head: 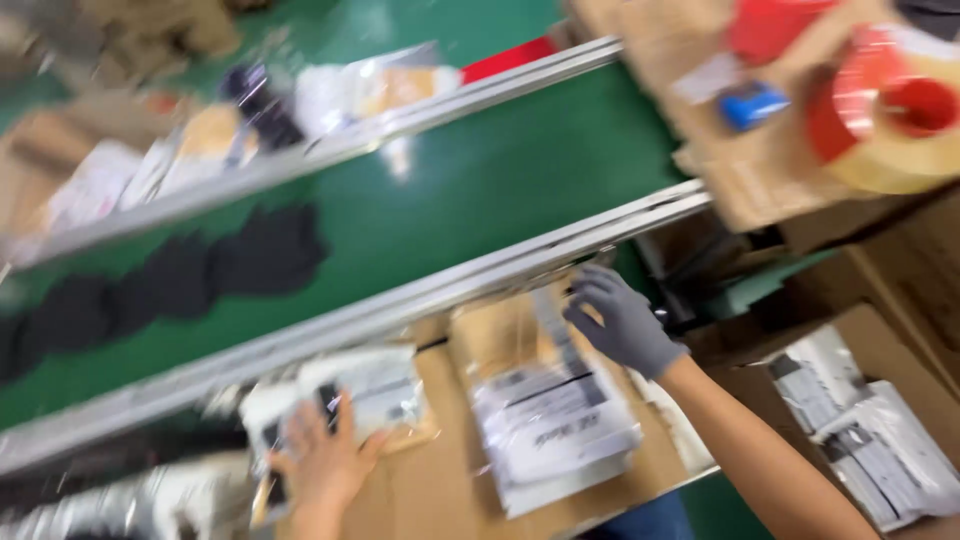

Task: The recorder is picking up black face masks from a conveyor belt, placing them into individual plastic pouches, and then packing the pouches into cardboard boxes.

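The picture is motion-blurred. My left hand (pixel 325 462) is bare and lies flat, fingers spread, on a clear plastic packet (pixel 375 385) with a dark item and white label inside. My right hand (pixel 622 322) wears a grey glove, and its curled fingers sit at the top end of a second clear packet (pixel 553 425) with a white printed label. Whether it grips that packet is too blurred to tell. Both packets lie on a brown cardboard surface (pixel 440 495) just below the rail of a green conveyor belt (pixel 470 195).
Several black items (pixel 200 270) lie on the belt. More bagged goods (pixel 330 95) are piled beyond its far rail. At the upper right a cardboard shelf holds a large tape roll (pixel 890 120) and a blue object (pixel 752 103). A carton of white packets (pixel 870 440) stands at the right.
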